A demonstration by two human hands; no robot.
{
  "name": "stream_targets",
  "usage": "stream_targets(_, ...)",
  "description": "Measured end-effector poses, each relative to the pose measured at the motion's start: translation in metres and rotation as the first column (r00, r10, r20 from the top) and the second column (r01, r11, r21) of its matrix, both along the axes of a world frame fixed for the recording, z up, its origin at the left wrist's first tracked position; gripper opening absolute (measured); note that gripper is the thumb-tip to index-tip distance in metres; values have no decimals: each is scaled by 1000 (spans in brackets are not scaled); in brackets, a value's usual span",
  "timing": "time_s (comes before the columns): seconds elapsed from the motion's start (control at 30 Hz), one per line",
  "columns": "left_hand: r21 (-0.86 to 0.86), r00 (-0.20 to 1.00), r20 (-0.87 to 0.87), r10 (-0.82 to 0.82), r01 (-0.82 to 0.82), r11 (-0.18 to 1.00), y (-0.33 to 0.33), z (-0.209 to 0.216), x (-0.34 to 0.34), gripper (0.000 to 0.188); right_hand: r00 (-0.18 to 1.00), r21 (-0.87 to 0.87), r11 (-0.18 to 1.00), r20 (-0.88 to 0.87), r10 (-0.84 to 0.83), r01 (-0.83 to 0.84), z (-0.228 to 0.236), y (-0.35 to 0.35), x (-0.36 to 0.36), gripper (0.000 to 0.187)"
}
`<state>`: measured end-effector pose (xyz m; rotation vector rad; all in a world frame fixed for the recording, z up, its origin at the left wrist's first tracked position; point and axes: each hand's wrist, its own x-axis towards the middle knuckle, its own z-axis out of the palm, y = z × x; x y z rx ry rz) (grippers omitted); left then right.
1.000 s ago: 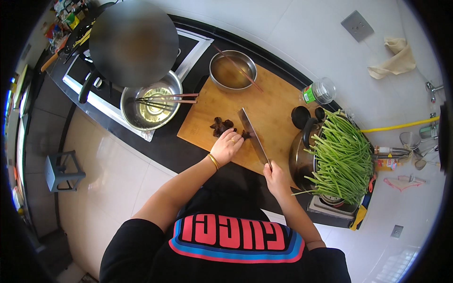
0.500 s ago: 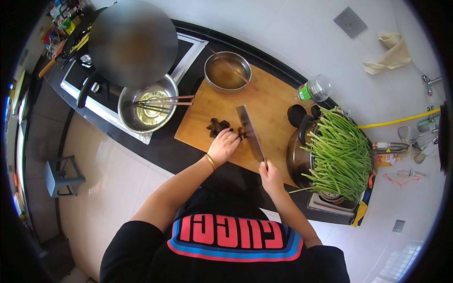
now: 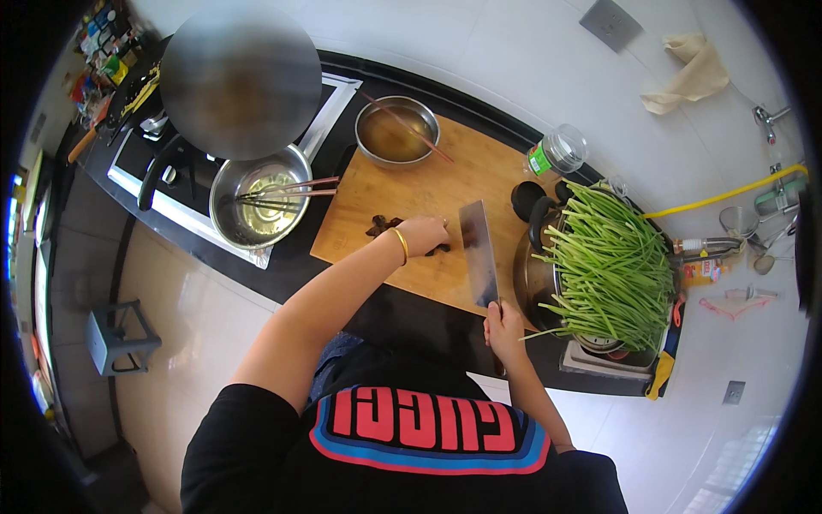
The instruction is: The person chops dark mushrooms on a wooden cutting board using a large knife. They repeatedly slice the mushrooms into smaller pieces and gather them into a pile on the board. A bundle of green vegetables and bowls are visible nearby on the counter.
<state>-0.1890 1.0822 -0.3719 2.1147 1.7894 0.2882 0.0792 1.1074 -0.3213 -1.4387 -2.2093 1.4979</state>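
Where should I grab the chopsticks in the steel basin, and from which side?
Probably the brown ends of the chopsticks, from the cutting board side: they jut past the steel basin toward the board, while the dark tips lie inside.

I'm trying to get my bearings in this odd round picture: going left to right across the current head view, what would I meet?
Stool, steel basin, left hand, cleaver, green stalks, tap.
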Motion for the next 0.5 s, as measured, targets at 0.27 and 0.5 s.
stream_targets(0.27,-36,935,157,318,-316,948,-20,-3,26,24,998,-6,1000,-56,-8,8,-6,-1,13,30)
stream_targets(0.5,103,862,224,455,-485,868,-45,-11,41,24,991,143,980,8,135,-134,-2,-10,10,28)
